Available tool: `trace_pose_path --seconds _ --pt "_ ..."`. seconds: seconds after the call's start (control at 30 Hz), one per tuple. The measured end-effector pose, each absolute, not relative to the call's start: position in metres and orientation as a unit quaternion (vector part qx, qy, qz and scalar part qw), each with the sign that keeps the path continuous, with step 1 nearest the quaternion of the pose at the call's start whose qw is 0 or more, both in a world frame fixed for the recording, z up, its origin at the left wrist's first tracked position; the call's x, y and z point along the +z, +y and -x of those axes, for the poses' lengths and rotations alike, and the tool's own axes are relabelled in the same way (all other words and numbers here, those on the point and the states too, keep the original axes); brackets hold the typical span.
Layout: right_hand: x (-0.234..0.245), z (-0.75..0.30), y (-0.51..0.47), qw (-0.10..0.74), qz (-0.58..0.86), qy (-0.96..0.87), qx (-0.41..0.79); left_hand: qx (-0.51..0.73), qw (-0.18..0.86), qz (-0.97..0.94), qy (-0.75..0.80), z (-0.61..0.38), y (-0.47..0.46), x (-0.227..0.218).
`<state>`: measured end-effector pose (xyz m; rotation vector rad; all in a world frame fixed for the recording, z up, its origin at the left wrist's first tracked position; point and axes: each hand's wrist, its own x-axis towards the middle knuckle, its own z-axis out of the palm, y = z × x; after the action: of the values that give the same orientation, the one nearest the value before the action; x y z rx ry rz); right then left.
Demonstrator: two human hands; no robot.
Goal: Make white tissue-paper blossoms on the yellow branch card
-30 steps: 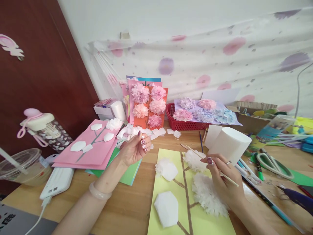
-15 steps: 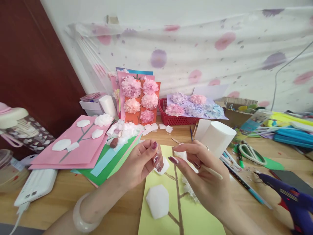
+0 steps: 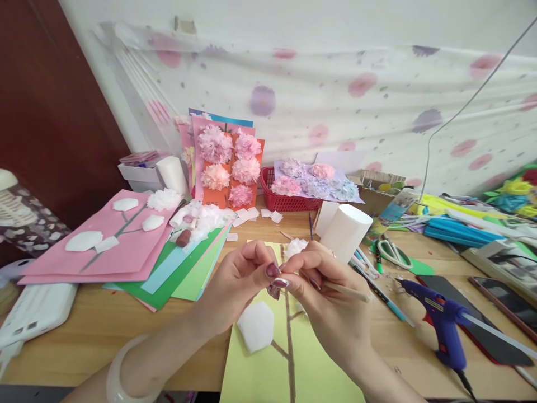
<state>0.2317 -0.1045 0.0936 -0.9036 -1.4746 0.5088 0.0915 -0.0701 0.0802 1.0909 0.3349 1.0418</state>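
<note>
- The left hand (image 3: 241,277) and the right hand (image 3: 325,296) meet fingertip to fingertip above a yellow-green card (image 3: 268,375).
- The right hand grips a thin wooden stick (image 3: 348,291).
- A white paper hexagon (image 3: 255,326) lies on the card beside a brown painted branch (image 3: 288,347).
- A blue glue gun (image 3: 438,319) rests on the tabletop (image 3: 100,341) to the right.
- A white paper roll (image 3: 346,232) stands behind the hands.

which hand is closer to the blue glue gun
Right. The right hand, holding a thin wooden stick, is on the glue gun's side of the table; the left hand sits further away, beyond the right.
</note>
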Motion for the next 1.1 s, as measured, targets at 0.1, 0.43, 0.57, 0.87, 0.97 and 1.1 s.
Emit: trace_pose_path --seconds 0.1,0.43,0.57,0.87,0.97,1.1 --pt "0.094 -0.233 -0.109 0.616 0.38 -0.655 0.217 0.477 0.702 -0.509 0.146 -0.089 -0.073 0.079" --pt "0.091 -0.243 -0.122 0.563 0.348 -0.723 0.197 0.479 0.689 -0.527 0.133 -0.09 -0.082 0.078" --pt "0.089 -0.243 -0.124 0.568 0.344 -0.722 0.196 0.491 0.702 -0.502 0.121 -0.094 -0.087 0.079" --pt "0.089 -0.244 -0.126 0.588 0.35 -0.721 0.112 0.481 0.749 -0.447 0.091 -0.096 -0.094 0.081" --pt "0.092 -0.262 -0.126 0.607 0.368 -0.703 0.051 0.503 0.734 -0.439 0.124 -0.08 -0.082 0.087" --pt "0.099 -0.305 -0.122 0.595 0.436 -0.676 -0.018 0.601 0.628 -0.455 0.195 -0.032 -0.039 0.097"
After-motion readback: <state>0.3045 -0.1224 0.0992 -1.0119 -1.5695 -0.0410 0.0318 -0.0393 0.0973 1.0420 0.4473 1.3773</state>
